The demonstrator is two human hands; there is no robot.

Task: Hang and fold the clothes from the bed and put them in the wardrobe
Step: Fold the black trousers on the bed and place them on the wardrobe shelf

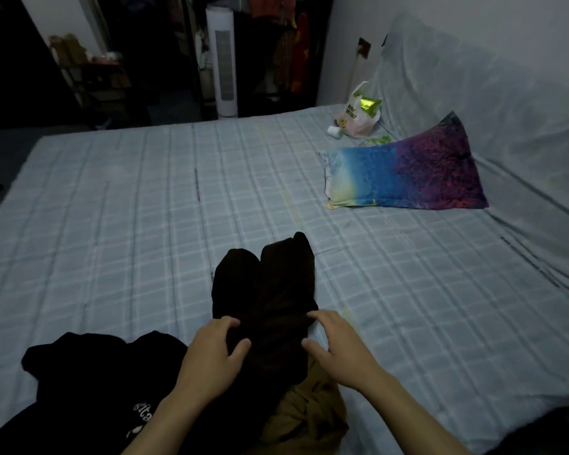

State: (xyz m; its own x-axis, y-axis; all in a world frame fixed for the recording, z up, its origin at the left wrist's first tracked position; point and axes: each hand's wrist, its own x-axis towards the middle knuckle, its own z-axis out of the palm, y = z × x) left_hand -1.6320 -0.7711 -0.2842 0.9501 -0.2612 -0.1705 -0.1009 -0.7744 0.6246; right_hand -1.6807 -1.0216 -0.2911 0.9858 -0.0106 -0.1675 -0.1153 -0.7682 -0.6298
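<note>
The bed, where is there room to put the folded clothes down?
The checked sheet is bare across the whole left and middle, from the dark garment up to the far edge. It is also bare at the near right, below the colourful pillow. It is crowded near both hands, where the black printed top and tan garment lie, and at the plastic bag.

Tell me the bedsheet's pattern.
Pale blue bedsheet with a white and grey check, seen in the head view.
</note>
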